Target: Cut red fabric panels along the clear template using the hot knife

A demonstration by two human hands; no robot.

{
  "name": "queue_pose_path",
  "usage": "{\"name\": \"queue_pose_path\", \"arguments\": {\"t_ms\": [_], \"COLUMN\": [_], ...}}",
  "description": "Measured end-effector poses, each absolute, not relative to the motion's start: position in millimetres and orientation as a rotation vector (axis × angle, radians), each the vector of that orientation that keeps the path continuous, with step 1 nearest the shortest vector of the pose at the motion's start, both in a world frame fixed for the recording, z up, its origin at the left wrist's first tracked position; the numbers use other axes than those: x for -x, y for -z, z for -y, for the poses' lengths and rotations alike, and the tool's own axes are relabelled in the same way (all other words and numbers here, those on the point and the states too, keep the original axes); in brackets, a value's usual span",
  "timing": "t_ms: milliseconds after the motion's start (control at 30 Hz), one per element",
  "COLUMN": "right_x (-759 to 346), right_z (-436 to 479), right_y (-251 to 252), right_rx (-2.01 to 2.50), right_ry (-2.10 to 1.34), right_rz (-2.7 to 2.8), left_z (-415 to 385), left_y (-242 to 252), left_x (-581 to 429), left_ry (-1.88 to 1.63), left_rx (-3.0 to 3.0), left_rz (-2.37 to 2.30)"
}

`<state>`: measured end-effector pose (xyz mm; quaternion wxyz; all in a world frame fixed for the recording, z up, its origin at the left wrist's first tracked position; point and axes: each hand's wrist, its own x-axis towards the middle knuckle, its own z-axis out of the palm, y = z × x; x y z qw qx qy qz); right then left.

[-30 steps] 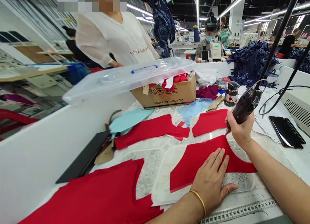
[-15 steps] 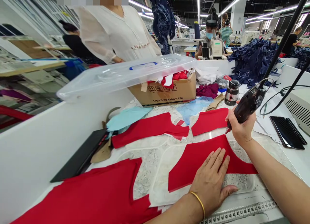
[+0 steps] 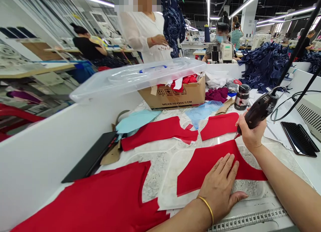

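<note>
My left hand (image 3: 220, 185) lies flat on a cut red fabric piece (image 3: 198, 168), fingers stretched out over its middle. In my right hand (image 3: 252, 133) is a black corded pen-like tool (image 3: 260, 110) with a narrow reddish tip. That tip meets the upper edge of the red piece, or hovers just over it; I cannot tell which. Beneath the fabric is a clear plastic sheet (image 3: 167, 192) with rounded outlines. Two more red pieces lie beyond, one at left (image 3: 155, 131) and one at right (image 3: 219, 125). A larger red fabric stack (image 3: 100, 198) spreads over the near left.
A cardboard box (image 3: 175, 100) of scraps stands behind, under a clear plastic lid (image 3: 140, 75). Right of it are a dark jar (image 3: 242, 97), a phone in its case (image 3: 298, 138) and a vented machine (image 3: 311, 108). A tape measure (image 3: 248, 220) runs along the near edge. A co-worker (image 3: 145, 31) stands opposite.
The view has shifted slightly, so most things sit a little further right. The co-worker opposite has moved right, a hand now raised by the hanging navy bundle. My hands keep nearly the same pose.
</note>
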<state>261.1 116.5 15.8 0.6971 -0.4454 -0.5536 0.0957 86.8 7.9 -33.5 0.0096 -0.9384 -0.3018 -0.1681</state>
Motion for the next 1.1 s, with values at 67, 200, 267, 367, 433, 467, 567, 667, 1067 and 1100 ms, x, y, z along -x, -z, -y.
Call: {"name": "queue_pose_path", "arguments": {"t_ms": [67, 200, 267, 367, 433, 467, 567, 667, 1067, 1100], "right_x": [-259.3, -253.5, -250.1, -243.7, -237.0, -232.6, -215.4, -194.7, -114.4, -109.7], "right_z": [-113.4, -99.7, -90.5, -77.7, -70.4, -66.9, -57.0, -49.6, -31.1, -31.3], "right_y": [-21.1, -33.1, -37.6, -41.1, -42.4, -43.0, -45.1, -45.6, -39.9, -39.3], "right_rx": [0.942, 0.805, 0.768, 0.748, 0.728, 0.714, 0.667, 0.628, 0.504, 0.499], "right_ry": [-0.182, -0.240, -0.297, -0.379, -0.439, -0.474, -0.583, -0.642, -0.791, -0.789], "right_rz": [1.145, 1.103, 1.122, 1.138, 1.144, 1.151, 1.172, 1.176, 1.189, 1.197], "left_z": [-1.3, 23.4, 36.9, 50.8, 54.8, 55.5, 55.5, 53.9, 51.0, 51.3], "left_y": [29.5, 28.7, 33.7, 42.3, 44.8, 44.6, 39.9, 34.9, 42.8, 42.8], "left_x": [-85.4, -79.1, -74.7, -66.8, -61.1, -58.2, -51.2, -47.2, -52.2, -52.8], "left_ry": [0.489, 0.329, 0.331, 0.399, 0.424, 0.434, 0.476, 0.528, 0.716, 0.766], "left_rx": [2.925, 2.933, 2.916, 2.820, 2.742, 2.710, 2.640, 2.621, 2.748, 2.753], "left_rz": [0.958, 1.058, 1.107, 1.194, 1.265, 1.295, 1.342, 1.342, 1.467, 1.475]}}
